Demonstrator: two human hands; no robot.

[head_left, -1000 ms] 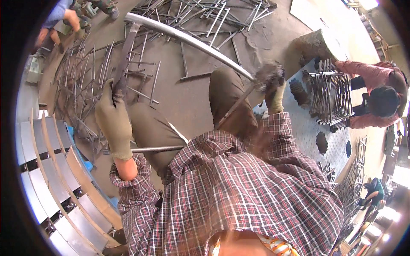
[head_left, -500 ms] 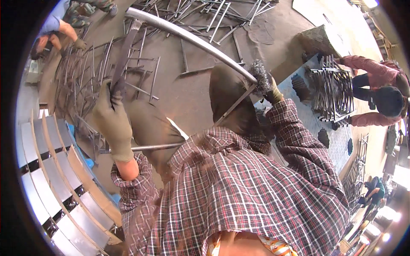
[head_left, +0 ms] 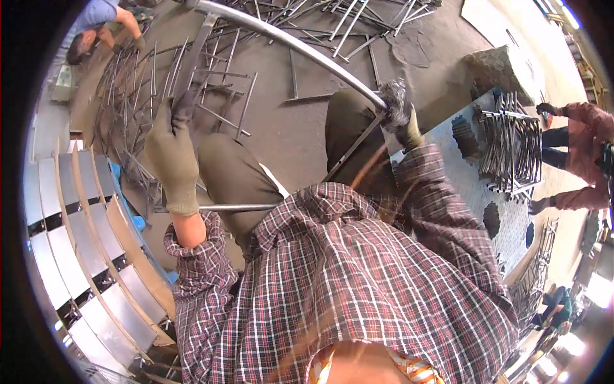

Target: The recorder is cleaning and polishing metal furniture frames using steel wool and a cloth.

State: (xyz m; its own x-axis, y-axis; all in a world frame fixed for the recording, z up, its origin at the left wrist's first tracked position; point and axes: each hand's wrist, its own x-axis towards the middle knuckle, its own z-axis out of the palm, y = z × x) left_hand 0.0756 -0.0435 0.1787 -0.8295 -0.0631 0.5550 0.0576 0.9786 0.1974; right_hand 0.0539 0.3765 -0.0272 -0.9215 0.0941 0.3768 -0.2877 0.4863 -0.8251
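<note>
Two gloved hands on one steel frame, that's the picture right now. Far out at ten o'clock a co-worker [head_left: 96,25] in blue bends over a spread of rod grids [head_left: 128,96] on the floor. Closer in, at nine o'clock, the left hand [head_left: 171,153] is wrapped tight round a flat upright bar [head_left: 195,54], fingers fully closed on it, steadying it. That bar runs up to twelve o'clock, where it meets the long curved tube [head_left: 288,41]. A thinner rod [head_left: 240,207] lies across the knees below the left wrist.

Follow the tube down toward two o'clock and there's the right hand [head_left: 400,115], dark glove clenched over the tube's end, right where a slanted bar [head_left: 355,147] comes up to join it. What sits inside that fist I can't tell, the glove covers it.

Progress, by my reading: the frame has its curved top, one upright and a slanted brace in place, so it looks roughly assembled but still being held into shape. Loose bars [head_left: 358,19] at one o'clock suggest more pieces to go.

Over at three o'clock a finished-looking stack of grids [head_left: 511,144] sits on a perforated plate [head_left: 448,147], with another person [head_left: 579,153] in pink crouched beside it.
</note>
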